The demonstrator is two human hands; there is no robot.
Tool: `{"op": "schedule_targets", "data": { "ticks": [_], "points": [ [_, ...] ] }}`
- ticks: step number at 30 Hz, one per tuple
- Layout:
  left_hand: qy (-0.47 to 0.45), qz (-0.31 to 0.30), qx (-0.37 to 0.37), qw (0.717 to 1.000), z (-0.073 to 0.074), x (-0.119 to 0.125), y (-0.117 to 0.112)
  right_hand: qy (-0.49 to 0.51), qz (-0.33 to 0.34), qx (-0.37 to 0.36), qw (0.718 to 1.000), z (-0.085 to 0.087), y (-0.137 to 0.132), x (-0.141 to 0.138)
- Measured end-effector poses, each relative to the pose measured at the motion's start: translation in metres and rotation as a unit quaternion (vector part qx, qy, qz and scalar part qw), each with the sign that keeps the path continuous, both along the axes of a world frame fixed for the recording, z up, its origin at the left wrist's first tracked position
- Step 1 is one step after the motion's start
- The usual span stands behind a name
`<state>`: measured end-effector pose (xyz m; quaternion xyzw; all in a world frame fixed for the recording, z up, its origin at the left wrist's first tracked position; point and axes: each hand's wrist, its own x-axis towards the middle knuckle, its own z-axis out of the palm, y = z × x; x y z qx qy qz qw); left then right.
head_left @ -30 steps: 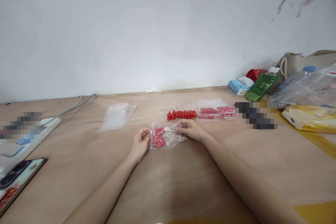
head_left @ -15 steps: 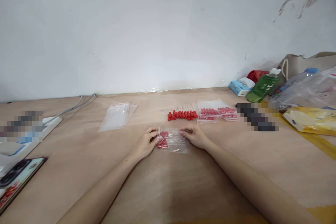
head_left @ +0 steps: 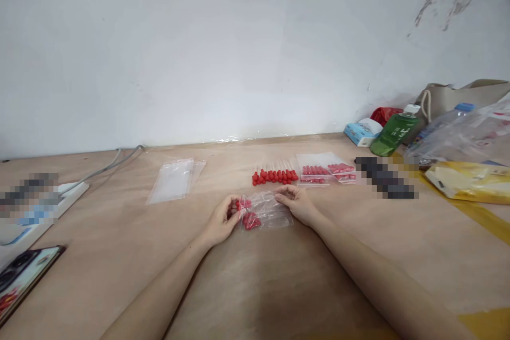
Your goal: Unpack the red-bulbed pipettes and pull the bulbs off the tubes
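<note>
A clear plastic zip bag (head_left: 273,212) lies flat between my hands over the table. Several red-tipped pieces (head_left: 251,220) show in its left part. My left hand (head_left: 223,219) pinches the bag's left end, where more red shows by the fingertips. My right hand (head_left: 297,204) grips the bag's upper right edge between thumb and fingers. Just beyond is a row of red-headed sticks (head_left: 274,176) with thin clear stems pointing at the wall. Beside that row, filled bags (head_left: 314,172) with red pieces overlap one another.
Flat clear bags (head_left: 171,180) lie at left. A phone (head_left: 27,279) and a white power strip (head_left: 74,191) are at far left. A green bottle (head_left: 394,133), a blue tissue pack (head_left: 362,133) and a yellow packet (head_left: 474,183) stand or lie at right.
The red pieces inside the bag have shifted and spread into two clumps near my left hand. My right hand has moved slightly up along the bag's edge.
</note>
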<state>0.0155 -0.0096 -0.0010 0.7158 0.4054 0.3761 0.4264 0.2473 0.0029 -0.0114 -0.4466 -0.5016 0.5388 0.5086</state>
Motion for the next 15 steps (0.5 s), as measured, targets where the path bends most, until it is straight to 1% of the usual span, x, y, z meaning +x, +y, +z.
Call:
{"op": "schedule_targets", "data": {
  "ticks": [3, 5, 7, 9, 12, 15],
  "points": [
    [-0.084, 0.063, -0.038, 0.994, 0.000, -0.003, 0.005, -0.017, -0.018, 0.012, 1.000, -0.002, 0.001, 0.002],
    [-0.111, 0.110, -0.060, 0.986, 0.001, -0.008, 0.009, -0.046, -0.011, 0.017, 0.999, -0.003, 0.002, 0.005],
    [-0.133, 0.150, -0.067, 0.977, 0.002, -0.019, 0.015, -0.073, 0.006, 0.019, 0.997, -0.002, 0.003, 0.008],
    [-0.149, 0.197, -0.049, 0.968, 0.002, -0.035, 0.022, -0.089, 0.026, 0.018, 0.996, -0.001, 0.003, 0.012],
    [-0.156, 0.270, 0.006, 0.950, 0.003, -0.060, 0.032, -0.097, 0.044, 0.020, 0.994, 0.000, 0.003, 0.014],
    [-0.146, 0.324, 0.054, 0.933, 0.005, -0.070, 0.039, -0.106, 0.047, 0.028, 0.993, -0.001, 0.003, 0.014]
  ]
}}
